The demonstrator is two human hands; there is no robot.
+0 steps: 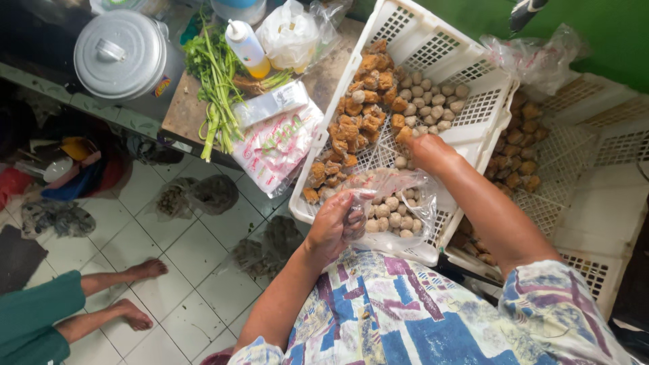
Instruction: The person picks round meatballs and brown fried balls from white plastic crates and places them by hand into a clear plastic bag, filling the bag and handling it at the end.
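Bagging step underway: left hand (332,226) pinches clear plastic bag (399,203) of pale balls open over white crate (466,138), right hand (422,150) closed on fried brown piece (404,134); next probably needs wider bag mouth

Two white crates (473,135), one pot (120,53)

Clear plastic bag (389,199) of pale meatballs — mouth open, slumped in tilted white crate (473,132) — brown tofu puff (404,134) above
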